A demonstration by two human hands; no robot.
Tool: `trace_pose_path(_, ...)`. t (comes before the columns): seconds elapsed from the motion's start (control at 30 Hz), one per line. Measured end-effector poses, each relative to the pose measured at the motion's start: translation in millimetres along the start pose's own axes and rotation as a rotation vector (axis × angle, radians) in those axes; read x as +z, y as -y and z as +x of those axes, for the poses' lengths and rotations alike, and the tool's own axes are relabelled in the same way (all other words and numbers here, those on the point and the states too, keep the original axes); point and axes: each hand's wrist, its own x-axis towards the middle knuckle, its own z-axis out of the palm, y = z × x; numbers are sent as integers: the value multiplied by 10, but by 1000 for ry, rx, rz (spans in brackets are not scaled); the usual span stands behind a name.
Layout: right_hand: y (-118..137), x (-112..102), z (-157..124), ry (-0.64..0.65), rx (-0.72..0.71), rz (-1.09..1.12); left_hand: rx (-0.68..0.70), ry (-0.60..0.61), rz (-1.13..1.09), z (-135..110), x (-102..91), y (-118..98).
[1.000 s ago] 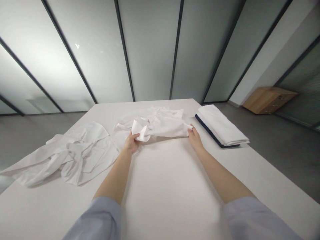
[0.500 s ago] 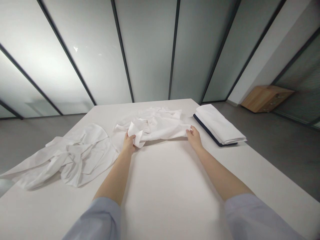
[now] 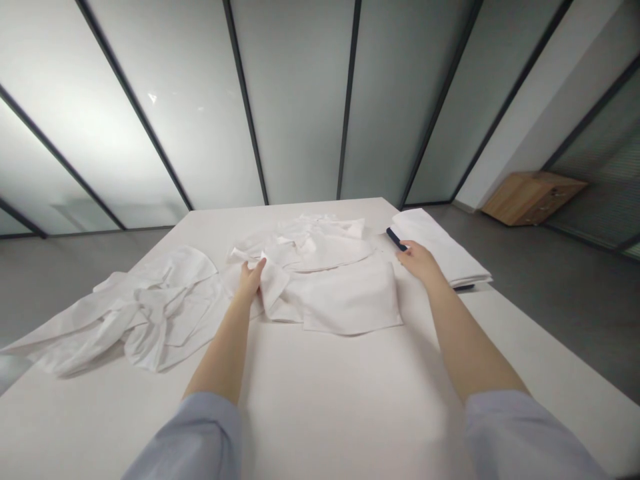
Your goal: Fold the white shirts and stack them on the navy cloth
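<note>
A white garment (image 3: 345, 293), probably a shirt, lies crumpled in the middle of the table, with a flatter panel spread towards me. At its left side my left hand (image 3: 251, 279) touches the folds, thumb and fingers apart. My right hand (image 3: 419, 260) is off the cloth, to its right, fingers loosely bent with nothing visible in them. Just behind its fingertips is a dark navy folded piece (image 3: 395, 238), partly hidden by the hand. On this lies a folded white cloth (image 3: 440, 247).
Another crumpled white garment (image 3: 155, 310) spreads over the left of the table (image 3: 335, 400), one end reaching the left edge. Frosted glass panels (image 3: 295, 100) stand behind the table. On the floor at the far right is a wooden cabinet (image 3: 530, 197).
My right hand has let go of the garment's edge and moved right, beside the folded stack. The garment's front panel has come down flat towards me. My left hand has shifted slightly left and loosened.
</note>
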Motion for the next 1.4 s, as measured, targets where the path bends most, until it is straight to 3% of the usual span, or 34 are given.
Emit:
trace_pose_path(0.07, 10, -47, -5, -124, -95, -93, 186, -73, 266, -15, 0, -23)
trace_pose_path(0.17, 111, 75, -83, -72, -246, -88, 329, 88, 462, -88, 94, -19)
trace_pose_path(0.27, 255, 418, -274, 150, -358, -142, 281, 219, 547, -174, 225, 48)
trace_pose_path(0.37, 356, 797, -517, 392, -344, -331, 258, 243, 580, -204, 286, 91)
trace_pose_path(0.5, 329, 1026, -658, 434, -257, -597, 208, 207, 451, -142, 193, -14)
trace_pose_path(0.57, 233, 999, -601, 437, -237, -626, 130, 255, 386, -113, 99, -109)
trace_pose_path(0.7, -36, 847, -393, 516, -296, -586, -68, 501, 43, -118, -61, -241)
trace_pose_path(0.8, -166, 787, -302, 543, -331, -545, -130, 467, -157, -129, -78, -228)
trace_pose_path(0.9, -170, 780, -288, 546, -322, -546, -131, 381, -22, -116, -18, -157)
trace_pose_path(1.1, -154, 623, -257, 634, -305, -583, -89, 369, 327, -40, 77, -108)
trace_pose_path(1.27, -316, 474, -235, 553, -268, -645, 40, 267, 398, 58, 74, 3)
trace_pose_path(1.4, -399, 473, -285, 514, -262, -695, -18, 112, 597, 75, 30, 133)
